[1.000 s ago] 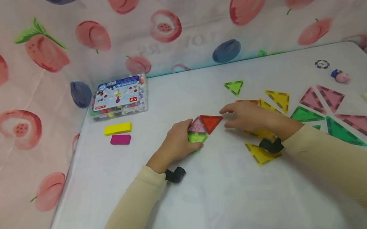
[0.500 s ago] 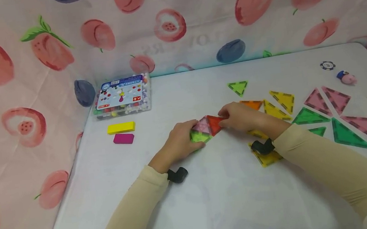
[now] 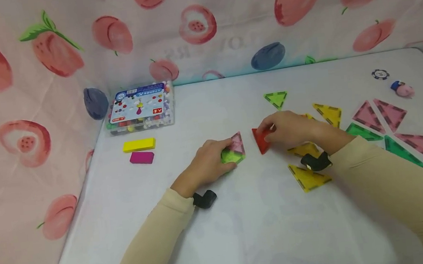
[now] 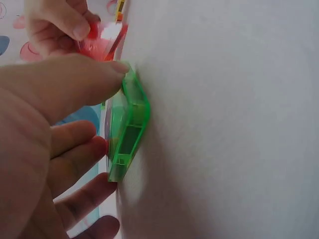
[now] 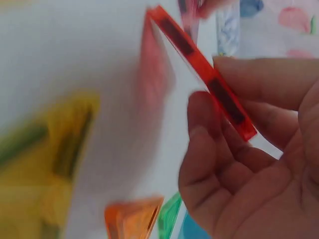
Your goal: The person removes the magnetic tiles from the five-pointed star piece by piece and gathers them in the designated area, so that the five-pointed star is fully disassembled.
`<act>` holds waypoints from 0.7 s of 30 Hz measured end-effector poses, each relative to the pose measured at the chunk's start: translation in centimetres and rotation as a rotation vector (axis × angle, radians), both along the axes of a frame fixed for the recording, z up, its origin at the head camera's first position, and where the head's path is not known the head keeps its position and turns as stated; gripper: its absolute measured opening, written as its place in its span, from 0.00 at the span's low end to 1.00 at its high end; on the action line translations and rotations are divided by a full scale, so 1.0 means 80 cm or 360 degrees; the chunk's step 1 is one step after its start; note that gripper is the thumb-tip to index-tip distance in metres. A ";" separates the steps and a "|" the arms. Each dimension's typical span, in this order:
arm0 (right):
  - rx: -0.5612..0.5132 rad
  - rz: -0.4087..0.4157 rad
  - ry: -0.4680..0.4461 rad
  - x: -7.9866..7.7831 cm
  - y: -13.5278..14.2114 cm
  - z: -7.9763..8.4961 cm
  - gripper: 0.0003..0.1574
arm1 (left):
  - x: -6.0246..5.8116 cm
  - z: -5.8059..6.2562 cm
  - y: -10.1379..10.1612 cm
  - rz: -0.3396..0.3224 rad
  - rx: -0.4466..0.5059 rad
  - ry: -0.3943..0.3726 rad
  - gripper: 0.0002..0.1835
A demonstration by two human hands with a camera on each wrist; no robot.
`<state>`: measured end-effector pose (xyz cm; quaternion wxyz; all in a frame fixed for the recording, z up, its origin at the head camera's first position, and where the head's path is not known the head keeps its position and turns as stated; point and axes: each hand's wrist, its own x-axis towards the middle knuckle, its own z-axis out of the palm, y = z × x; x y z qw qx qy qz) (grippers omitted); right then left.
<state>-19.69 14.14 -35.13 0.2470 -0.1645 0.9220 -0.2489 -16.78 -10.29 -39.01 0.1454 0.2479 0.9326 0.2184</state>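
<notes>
My left hand [image 3: 207, 162] holds a light green magnetic tile [image 3: 234, 157] joined to a pink magnetic tile [image 3: 237, 142] on the table. The left wrist view shows its thumb on one corner of the green tile [image 4: 134, 109] and fingertips at the opposite side. Just to the right, my right hand [image 3: 287, 128] pinches a red triangular magnetic tile [image 3: 260, 141] between thumb and fingers. This red tile [image 5: 202, 72] is tilted up off the table in the right wrist view, apart from the pink one.
Yellow triangle tiles [image 3: 310, 177] lie under and beside the right wrist. Farther right are pink tiles [image 3: 422, 145], green tiles [image 3: 406, 153] and a pig figure [image 3: 404, 89]. A green triangle [image 3: 276, 99] lies behind. At left stand a bead box [image 3: 139, 107], a yellow block [image 3: 139, 145] and a purple block [image 3: 142, 157].
My right hand reached the red tile, took hold of it, and drew it rightward off the pink tile, tilting it. My left hand stayed on the green and pink tiles.
</notes>
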 end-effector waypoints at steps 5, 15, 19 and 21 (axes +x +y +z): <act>0.0027 -0.0154 0.0087 -0.027 0.008 -0.002 0.21 | -0.002 0.001 -0.003 -0.0075 0.0011 0.0016 0.33; -0.0064 -0.0360 0.0090 -0.069 0.006 -0.011 0.25 | -0.003 0.001 -0.007 -0.0107 0.0067 -0.0017 0.32; -0.0128 -0.0340 0.0046 -0.073 0.007 -0.012 0.28 | -0.004 0.000 -0.008 -0.0103 0.0076 -0.0027 0.32; -0.0110 -0.0294 0.0057 -0.071 0.010 -0.010 0.29 | -0.004 0.001 -0.009 -0.0099 0.0081 -0.0040 0.32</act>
